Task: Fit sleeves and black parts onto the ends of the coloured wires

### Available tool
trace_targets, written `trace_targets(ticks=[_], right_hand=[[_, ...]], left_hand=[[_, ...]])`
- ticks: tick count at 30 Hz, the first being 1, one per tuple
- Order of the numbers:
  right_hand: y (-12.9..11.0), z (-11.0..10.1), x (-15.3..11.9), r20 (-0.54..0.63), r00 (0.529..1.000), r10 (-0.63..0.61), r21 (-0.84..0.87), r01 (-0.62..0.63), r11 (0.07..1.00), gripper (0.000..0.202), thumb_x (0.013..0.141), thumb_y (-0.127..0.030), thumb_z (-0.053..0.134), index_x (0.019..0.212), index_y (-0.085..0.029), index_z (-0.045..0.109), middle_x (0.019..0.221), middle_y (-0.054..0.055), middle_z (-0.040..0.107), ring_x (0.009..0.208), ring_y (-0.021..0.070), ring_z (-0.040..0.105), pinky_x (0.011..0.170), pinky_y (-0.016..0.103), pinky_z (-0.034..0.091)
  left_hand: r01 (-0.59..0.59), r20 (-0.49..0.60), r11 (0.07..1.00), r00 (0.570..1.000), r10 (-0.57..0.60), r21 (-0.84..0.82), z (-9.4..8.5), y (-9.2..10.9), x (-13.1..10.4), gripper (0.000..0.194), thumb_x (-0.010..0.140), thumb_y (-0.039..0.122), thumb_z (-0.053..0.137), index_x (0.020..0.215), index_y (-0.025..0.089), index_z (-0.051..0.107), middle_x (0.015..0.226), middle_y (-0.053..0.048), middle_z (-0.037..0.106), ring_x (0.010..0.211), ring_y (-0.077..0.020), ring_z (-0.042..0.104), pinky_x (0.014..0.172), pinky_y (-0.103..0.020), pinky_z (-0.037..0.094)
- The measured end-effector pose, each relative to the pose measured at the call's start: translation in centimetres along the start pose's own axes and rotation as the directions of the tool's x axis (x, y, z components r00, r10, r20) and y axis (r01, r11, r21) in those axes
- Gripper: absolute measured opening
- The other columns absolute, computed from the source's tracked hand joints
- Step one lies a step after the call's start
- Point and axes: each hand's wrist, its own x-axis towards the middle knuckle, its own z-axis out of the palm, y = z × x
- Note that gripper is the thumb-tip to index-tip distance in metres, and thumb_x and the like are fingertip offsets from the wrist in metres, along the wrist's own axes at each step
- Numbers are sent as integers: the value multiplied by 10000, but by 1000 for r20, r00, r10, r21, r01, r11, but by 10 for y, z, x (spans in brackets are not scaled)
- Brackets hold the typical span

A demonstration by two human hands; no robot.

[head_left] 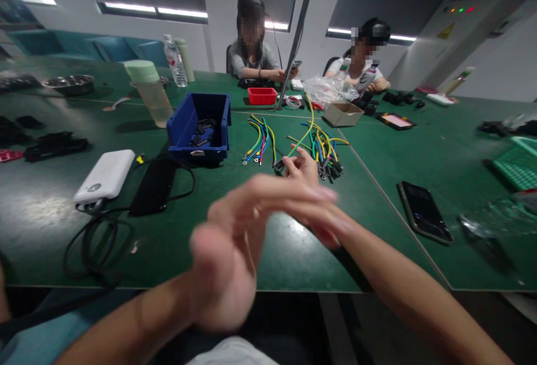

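Observation:
My left hand (247, 236) is raised in the foreground, blurred, its fingers stretched out to the right across my right forearm or wrist. Beyond it, my right hand (302, 168) pinches a yellow-green wire (302, 137) near its lower end, which has a black sleeve (280, 165). The wire rises up and to the right. Just right of that hand lies a pile of yellow, green and blue wires (325, 147) with black ends. A smaller group of coloured wires (262, 138) with ring terminals rests to the left.
A blue bin (199, 151) holds black pieces. Around the green table (176, 259) are a bottle (149, 94), white power bank (106, 175), phone (424, 211), red tray (262, 95) and cardboard box (343, 114). Two people sit opposite, near a slanted pole (298, 29).

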Motion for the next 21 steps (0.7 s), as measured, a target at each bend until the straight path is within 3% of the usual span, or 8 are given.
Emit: trace_targets(ticks=[3, 6, 9, 12, 15, 18, 21], right_hand=[[0, -5, 3, -60, 998, -27, -51, 24, 998, 575, 796, -412, 581, 1281, -131, 455, 635, -28, 590, 498, 108, 513, 510, 243, 409], [1, -10, 8, -117, 991, -70, -142, 53, 988, 574, 805, -410, 569, 1295, -129, 466, 644, -16, 600, 526, 119, 520, 542, 253, 414], [2, -16, 13, -151, 979, -135, -249, 95, 964, 548, 812, -403, 557, 1283, -128, 504, 667, 12, 619, 580, 143, 541, 590, 271, 426], [2, -23, 18, -149, 973, -177, -347, 116, 931, 497, 826, -395, 534, 1253, -140, 544, 702, 36, 645, 597, 158, 555, 616, 285, 434], [2, -28, 23, -139, 971, -196, -443, 116, 889, 466, 839, -373, 516, 1238, -136, 560, 731, 48, 668, 590, 159, 565, 629, 283, 437], [0, -33, 26, -126, 970, -206, -550, 104, 828, 452, 849, -353, 510, 1242, -135, 562, 753, 53, 684, 614, 162, 583, 642, 272, 432], [-2, -37, 29, -101, 974, -201, -652, 88, 753, 446, 861, -329, 500, 1266, -148, 550, 779, 57, 697, 663, 171, 607, 674, 270, 431]], left_hand=[[-202, -166, 974, 969, 183, -106, 7, -19, 49, 463, 847, 601, 431, 1090, 242, 594, 831, -46, 678, 803, -215, 660, 661, -341, 527], [-311, -283, 950, 910, 302, 16, 5, -61, 109, 278, 880, 409, 473, 1017, 181, 553, 883, -54, 667, 786, -161, 643, 729, -288, 500], [-308, -175, 886, 907, 384, 346, 1, -105, 149, 233, 862, 243, 480, 1069, 160, 545, 1005, -94, 655, 933, -191, 621, 851, -315, 464], [-257, -26, 701, 930, 365, 665, 2, -135, 165, 391, 851, 212, 480, 1236, 147, 492, 1215, -141, 581, 1109, -249, 545, 972, -389, 395], [-210, 82, 475, 958, 277, 854, 5, -149, 169, 451, 883, 322, 460, 1316, 199, 453, 1385, -127, 453, 1220, -288, 451, 1008, -442, 358], [-224, 160, 323, 964, 212, 920, 7, -156, 171, 383, 908, 389, 401, 1209, 202, 547, 1307, -118, 519, 1167, -292, 478, 966, -444, 388], [-244, 193, 251, 958, 213, 937, 5, -160, 173, 333, 909, 343, 380, 1100, 171, 593, 1188, -121, 586, 1062, -282, 524, 894, -423, 426]])
